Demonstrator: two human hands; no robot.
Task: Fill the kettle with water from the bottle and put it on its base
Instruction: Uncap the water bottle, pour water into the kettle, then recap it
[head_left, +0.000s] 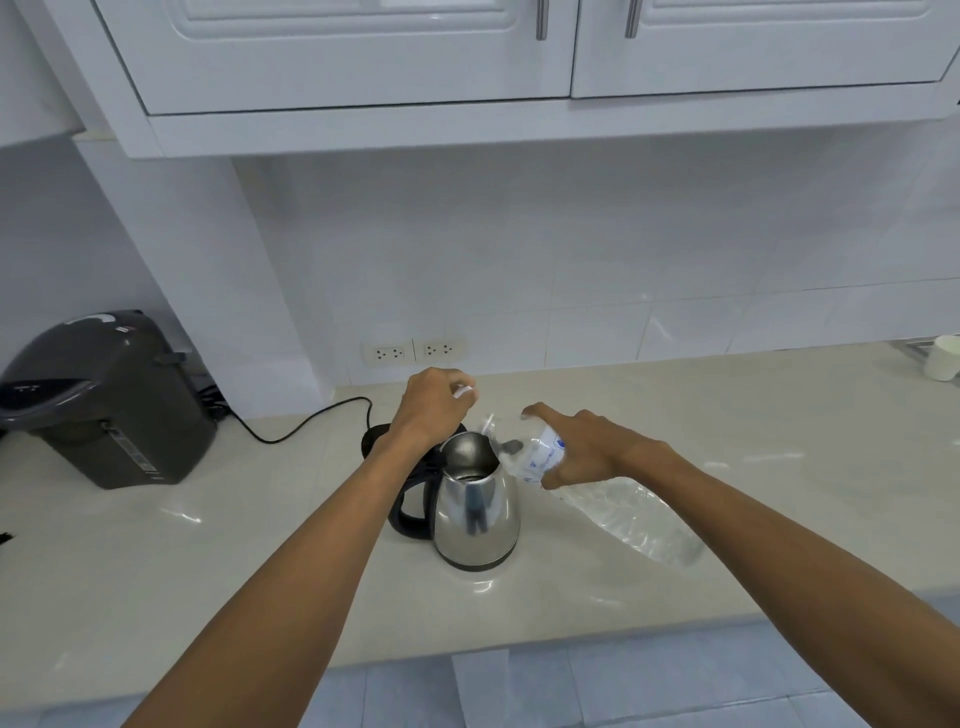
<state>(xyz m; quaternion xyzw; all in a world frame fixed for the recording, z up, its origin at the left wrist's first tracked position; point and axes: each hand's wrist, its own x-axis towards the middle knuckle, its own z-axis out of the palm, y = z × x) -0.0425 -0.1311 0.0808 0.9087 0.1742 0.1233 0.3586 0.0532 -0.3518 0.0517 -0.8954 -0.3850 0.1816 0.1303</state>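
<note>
Our right hand (582, 452) grips the tilted bottle (618, 509), neck at the open kettle (475, 512) standing on the counter (208, 571); our left hand (431, 402) pinches something white, perhaps the cap; base (376, 439) behind.

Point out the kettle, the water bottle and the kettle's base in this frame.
kettle (475, 519): head view, on its steel side wall.
water bottle (631, 519): head view, on its clear body below the right hand.
kettle base (375, 439): head view, on its black rim.
</note>
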